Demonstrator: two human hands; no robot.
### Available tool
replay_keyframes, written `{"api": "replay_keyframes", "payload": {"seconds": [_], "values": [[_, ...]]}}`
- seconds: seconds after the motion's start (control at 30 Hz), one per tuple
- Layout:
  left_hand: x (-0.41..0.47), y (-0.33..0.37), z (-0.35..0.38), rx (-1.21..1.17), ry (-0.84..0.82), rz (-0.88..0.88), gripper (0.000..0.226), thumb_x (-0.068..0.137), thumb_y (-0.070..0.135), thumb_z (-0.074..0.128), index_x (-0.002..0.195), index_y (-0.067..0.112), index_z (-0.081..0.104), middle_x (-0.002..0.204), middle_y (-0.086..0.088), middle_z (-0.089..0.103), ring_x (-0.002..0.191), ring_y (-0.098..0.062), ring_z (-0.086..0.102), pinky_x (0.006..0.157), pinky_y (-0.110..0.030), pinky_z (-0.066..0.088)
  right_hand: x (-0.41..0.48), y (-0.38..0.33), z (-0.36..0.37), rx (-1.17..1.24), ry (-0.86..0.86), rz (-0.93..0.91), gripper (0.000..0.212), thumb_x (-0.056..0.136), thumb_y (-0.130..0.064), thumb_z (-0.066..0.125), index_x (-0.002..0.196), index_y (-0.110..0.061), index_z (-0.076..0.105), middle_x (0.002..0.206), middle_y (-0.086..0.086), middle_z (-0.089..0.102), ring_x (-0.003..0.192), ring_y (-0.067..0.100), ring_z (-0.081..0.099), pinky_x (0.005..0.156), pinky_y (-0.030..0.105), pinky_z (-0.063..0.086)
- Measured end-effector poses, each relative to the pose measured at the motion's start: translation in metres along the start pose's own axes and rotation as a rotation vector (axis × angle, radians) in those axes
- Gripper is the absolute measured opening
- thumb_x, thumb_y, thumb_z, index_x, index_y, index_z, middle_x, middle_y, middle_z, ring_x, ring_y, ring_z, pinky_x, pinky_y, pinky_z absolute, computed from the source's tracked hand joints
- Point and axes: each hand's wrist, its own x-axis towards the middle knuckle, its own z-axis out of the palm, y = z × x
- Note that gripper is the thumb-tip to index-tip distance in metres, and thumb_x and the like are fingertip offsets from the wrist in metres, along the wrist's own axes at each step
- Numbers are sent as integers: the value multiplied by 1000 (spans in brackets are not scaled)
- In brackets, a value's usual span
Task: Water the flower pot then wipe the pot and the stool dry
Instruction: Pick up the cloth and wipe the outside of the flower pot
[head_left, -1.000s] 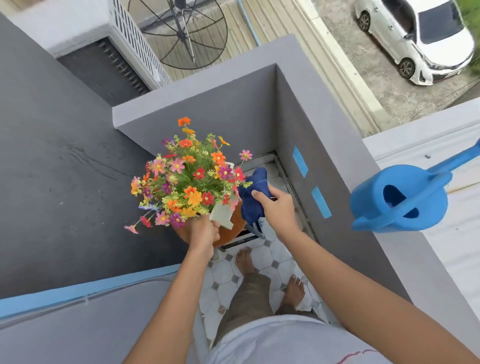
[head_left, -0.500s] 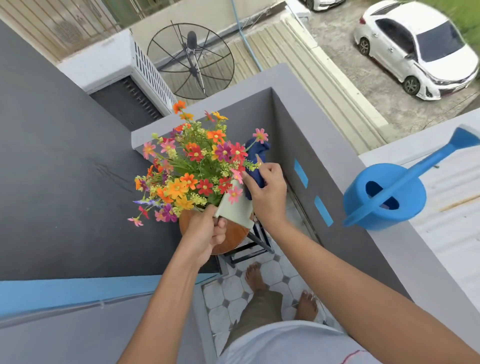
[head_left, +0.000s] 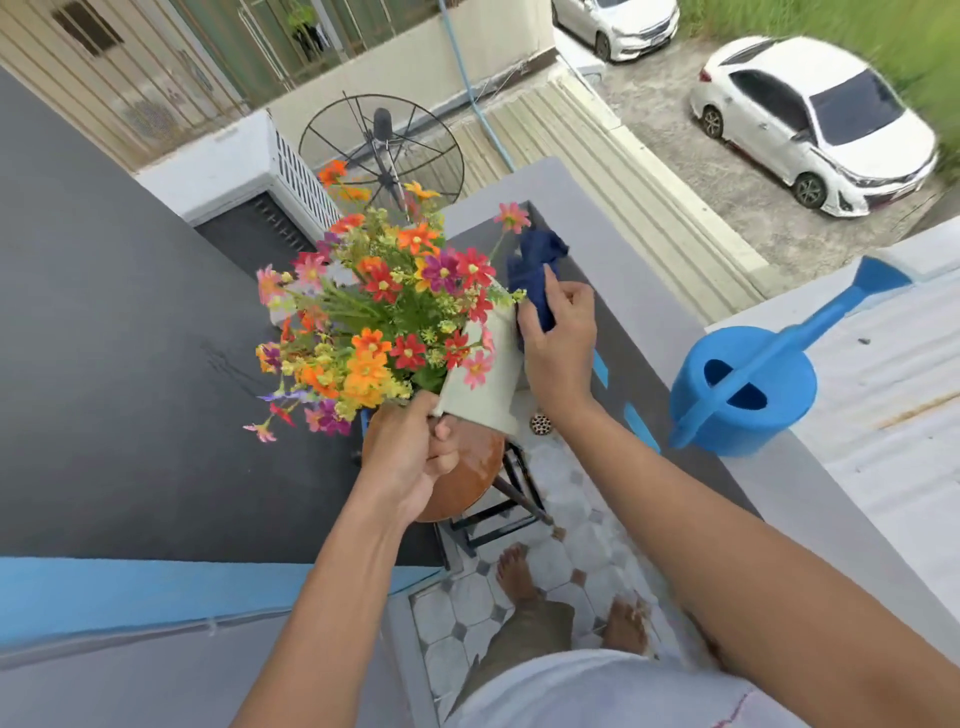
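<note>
A pale grey-white flower pot full of orange, red and pink flowers is lifted off the stool and tilted. My left hand grips its lower edge. My right hand presses a dark blue cloth against the pot's right side. Below the pot stands a round brown wooden stool on dark metal legs, with wet glints on its seat. A blue watering can rests on the grey ledge to the right, untouched.
Grey balcony walls close in the narrow tiled floor, where my bare feet stand. A floor drain lies beside the stool. A dark wall is at left. Beyond the ledge are a satellite dish, a roof and parked cars.
Both hands have raised the pot up off the stool, so the wet seat now shows. The right hand stays on the pot's side with the cloth. My view has tilted upward.
</note>
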Motion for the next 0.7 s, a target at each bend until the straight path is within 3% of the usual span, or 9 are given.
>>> {"api": "replay_keyframes", "payload": {"seconds": [0.1,0.2,0.33,0.43,0.53,0.63,0.7], "values": [[1,2,5,-12,32,24,25,98,11,37,73,14,41,53,3,35,39,-8,23,32,-19,17,-5,4,-2,-28,45,43,37,96,-11,60,132,-6,58,101,6,46,77,-3,42,73,14,40],[6,6,12,-31,52,21,25,99,12,35,76,13,45,53,3,36,37,-7,24,32,-19,18,-41,4,-1,9,-38,78,30,97,-10,60,126,-4,60,99,3,44,79,-8,45,69,14,35],[9,5,12,14,87,17,24,100,13,33,79,12,44,53,2,37,38,-7,22,32,-19,17,-64,-4,-2,56,-129,14,21,94,-14,64,114,-9,67,96,3,47,81,0,46,72,20,39],[7,-5,14,38,66,-8,22,101,14,32,84,12,46,55,1,37,38,-6,22,32,-18,19,-34,-17,1,112,-28,50,7,94,-14,65,101,-12,66,91,2,45,77,-3,45,70,20,35],[2,-11,18,92,21,-17,23,98,13,33,80,12,46,57,1,36,45,-9,19,34,-19,17,3,-20,1,30,35,126,32,94,-14,62,125,-8,64,95,1,43,75,1,41,68,13,35],[-2,-10,22,115,17,-26,26,98,12,32,77,12,48,57,1,35,46,-9,19,36,-19,14,13,-28,-2,17,6,87,28,91,-20,60,117,-10,66,96,-1,43,75,3,42,71,21,34],[0,-6,25,88,26,-35,25,99,13,33,82,10,52,57,1,37,44,-8,20,36,-19,15,-1,-33,0,37,-1,23,33,92,-15,61,124,-9,64,100,0,45,84,8,46,74,24,39]]}}
